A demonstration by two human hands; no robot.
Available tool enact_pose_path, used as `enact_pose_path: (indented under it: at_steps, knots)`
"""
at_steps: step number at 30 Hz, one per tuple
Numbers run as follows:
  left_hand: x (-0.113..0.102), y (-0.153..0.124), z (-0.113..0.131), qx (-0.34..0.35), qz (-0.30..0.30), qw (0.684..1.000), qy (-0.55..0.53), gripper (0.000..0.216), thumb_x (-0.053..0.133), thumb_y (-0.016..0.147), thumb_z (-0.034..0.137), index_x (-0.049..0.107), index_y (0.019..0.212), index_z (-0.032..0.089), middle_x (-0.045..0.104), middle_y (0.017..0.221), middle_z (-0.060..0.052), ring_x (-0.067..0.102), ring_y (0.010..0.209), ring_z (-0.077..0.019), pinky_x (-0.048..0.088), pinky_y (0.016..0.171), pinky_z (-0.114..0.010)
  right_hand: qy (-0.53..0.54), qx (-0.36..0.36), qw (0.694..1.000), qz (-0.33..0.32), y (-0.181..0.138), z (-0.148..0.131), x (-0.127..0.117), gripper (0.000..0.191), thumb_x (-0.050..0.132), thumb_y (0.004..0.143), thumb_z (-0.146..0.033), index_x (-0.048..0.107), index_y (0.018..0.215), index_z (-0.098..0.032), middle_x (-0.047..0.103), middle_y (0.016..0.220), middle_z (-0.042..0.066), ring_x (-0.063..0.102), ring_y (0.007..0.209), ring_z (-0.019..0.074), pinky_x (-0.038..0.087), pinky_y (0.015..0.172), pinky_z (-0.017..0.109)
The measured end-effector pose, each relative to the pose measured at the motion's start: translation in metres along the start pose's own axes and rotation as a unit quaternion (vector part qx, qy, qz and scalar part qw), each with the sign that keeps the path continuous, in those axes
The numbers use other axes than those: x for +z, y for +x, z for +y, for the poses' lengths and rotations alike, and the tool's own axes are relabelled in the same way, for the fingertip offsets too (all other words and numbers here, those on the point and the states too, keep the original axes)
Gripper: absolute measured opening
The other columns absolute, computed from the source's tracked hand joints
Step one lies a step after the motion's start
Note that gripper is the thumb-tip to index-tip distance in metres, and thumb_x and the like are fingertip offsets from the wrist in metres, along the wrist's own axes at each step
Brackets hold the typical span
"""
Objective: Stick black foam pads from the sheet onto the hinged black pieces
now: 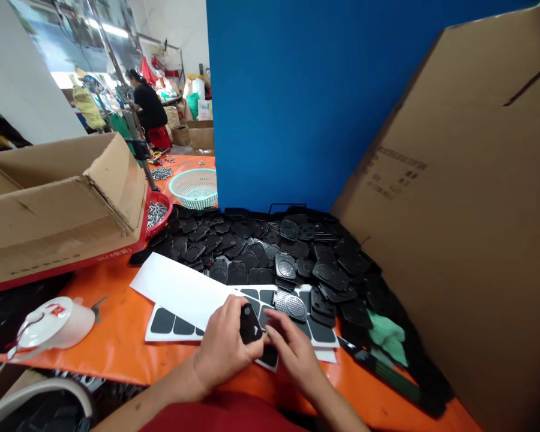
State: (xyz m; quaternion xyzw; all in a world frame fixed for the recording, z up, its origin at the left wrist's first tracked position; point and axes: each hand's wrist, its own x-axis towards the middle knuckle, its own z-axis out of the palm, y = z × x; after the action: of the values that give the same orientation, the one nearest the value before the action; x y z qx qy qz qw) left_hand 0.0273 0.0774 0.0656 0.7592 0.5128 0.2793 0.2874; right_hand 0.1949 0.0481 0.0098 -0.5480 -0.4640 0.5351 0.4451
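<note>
A small black plastic plate (251, 324) is in my left hand (227, 336), tilted up, with the thumb across its lower edge. My right hand (292, 348) is closed in a pinch at the plate's right edge; what lies between its fingertips is too small to make out. Beneath both hands are white sheets with dark rounded-square pads (162, 321). A blank white strip (180, 288) lies across their left part. Two ridged black plates, one a shiny oval-patterned plate (290, 305), rest on the sheets just beyond my right hand.
A heap of black plates (247, 246) covers the table's back. A large cardboard sheet (454, 180) walls the right, a blue panel (297, 108) the back. Left are an open carton (49, 210), a red basket (157, 213) of metal parts and a white tub (58, 324). A green cloth (387, 336) lies right.
</note>
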Motion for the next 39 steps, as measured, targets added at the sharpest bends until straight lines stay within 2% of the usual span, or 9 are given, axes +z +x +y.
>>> enact_pose_path:
  at_steps: [4, 8, 12, 16, 22, 25, 30, 34, 39]
  knots:
    - [0.002, 0.001, -0.005, 0.033, 0.002, 0.996, 0.082, 0.035, 0.062, 0.074, 0.028, 0.046, 0.104, 0.018, 0.057, 0.095, -0.008, 0.057, 0.083, -0.0239, 0.047, 0.076, -0.039, -0.161, -0.062, 0.982, 0.08, -0.009, 0.014, -0.044, 0.034, 0.05, 0.091, -0.048, 0.064, 0.109, -0.022, 0.068, 0.1, 0.008, 0.067, 0.081, 0.0221, 0.054, 0.075, 0.035]
    - [0.001, 0.0, -0.008, 0.057, -0.008, 0.996, 0.07, 0.033, 0.062, 0.076, 0.029, 0.047, 0.103, 0.018, 0.057, 0.093, -0.007, 0.056, 0.083, -0.0239, 0.046, 0.075, -0.038, -0.4, -0.153, 0.891, 0.149, -0.024, 0.032, -0.111, 0.031, 0.049, 0.092, -0.043, 0.065, 0.105, -0.021, 0.068, 0.1, 0.01, 0.064, 0.093, 0.0252, 0.05, 0.082, 0.036]
    - [0.001, -0.002, -0.012, 0.006, -0.041, 0.993, -0.11, 0.034, 0.062, 0.079, 0.036, 0.049, 0.106, 0.021, 0.056, 0.095, -0.004, 0.055, 0.084, -0.0197, 0.045, 0.078, -0.033, -0.587, -0.124, 0.775, 0.199, -0.049, 0.051, -0.163, 0.034, 0.046, 0.092, -0.046, 0.064, 0.104, -0.019, 0.068, 0.099, 0.012, 0.062, 0.092, 0.0285, 0.049, 0.08, 0.041]
    - [0.008, -0.002, -0.016, -0.137, -0.111, 0.925, -0.337, 0.031, 0.052, 0.087, 0.043, 0.05, 0.109, 0.022, 0.059, 0.09, -0.002, 0.057, 0.084, -0.017, 0.045, 0.079, -0.03, -0.67, -0.07, 0.717, 0.182, -0.068, 0.072, -0.176, 0.036, 0.05, 0.09, -0.047, 0.062, 0.112, -0.02, 0.066, 0.1, 0.011, 0.061, 0.089, 0.0302, 0.049, 0.071, 0.042]
    - [0.016, -0.004, -0.014, -0.189, -0.129, 0.899, -0.373, 0.04, 0.055, 0.086, 0.044, 0.053, 0.115, 0.018, 0.065, 0.091, -0.005, 0.061, 0.087, -0.0188, 0.045, 0.084, -0.031, -0.594, -0.145, 0.772, 0.173, -0.08, 0.088, -0.186, 0.038, 0.046, 0.093, -0.05, 0.061, 0.108, -0.02, 0.066, 0.096, 0.011, 0.064, 0.089, 0.0282, 0.053, 0.077, 0.041]
    - [0.015, -0.004, -0.01, -0.191, -0.157, 0.915, -0.319, 0.04, 0.046, 0.09, 0.047, 0.06, 0.109, 0.014, 0.067, 0.102, -0.011, 0.062, 0.094, -0.0227, 0.045, 0.087, -0.034, -0.517, -0.164, 0.817, 0.196, -0.079, 0.077, -0.181, 0.034, 0.046, 0.094, -0.046, 0.057, 0.114, -0.021, 0.064, 0.105, 0.012, 0.065, 0.095, 0.0267, 0.055, 0.081, 0.039]
    - [0.014, -0.006, -0.003, -0.076, -0.161, 0.973, -0.149, 0.036, 0.037, 0.095, 0.038, 0.064, 0.095, 0.015, 0.069, 0.092, -0.011, 0.063, 0.086, -0.0226, 0.047, 0.081, -0.034, -0.378, -0.198, 0.901, 0.08, -0.074, 0.012, -0.112, 0.029, 0.043, 0.096, -0.03, 0.054, 0.123, -0.025, 0.064, 0.112, 0.01, 0.064, 0.102, 0.0228, 0.055, 0.086, 0.032]
    - [0.015, -0.008, -0.003, -0.013, -0.157, 0.986, -0.043, 0.037, 0.037, 0.094, 0.029, 0.057, 0.119, 0.011, 0.067, 0.112, -0.017, 0.063, 0.101, -0.0264, 0.048, 0.092, -0.041, -0.319, -0.237, 0.916, -0.049, -0.068, -0.033, -0.053, 0.034, 0.045, 0.095, -0.021, 0.048, 0.129, -0.025, 0.062, 0.114, 0.009, 0.061, 0.104, 0.0202, 0.052, 0.088, 0.029]
    - [0.015, -0.011, -0.006, 0.03, -0.185, 0.982, 0.037, 0.042, 0.04, 0.09, 0.02, 0.048, 0.13, 0.009, 0.062, 0.124, -0.018, 0.06, 0.112, -0.0274, 0.049, 0.097, -0.043, -0.302, -0.239, 0.92, -0.069, -0.061, -0.041, -0.036, 0.029, 0.046, 0.095, -0.022, 0.05, 0.124, -0.023, 0.061, 0.105, 0.009, 0.061, 0.094, 0.0194, 0.052, 0.081, 0.029]
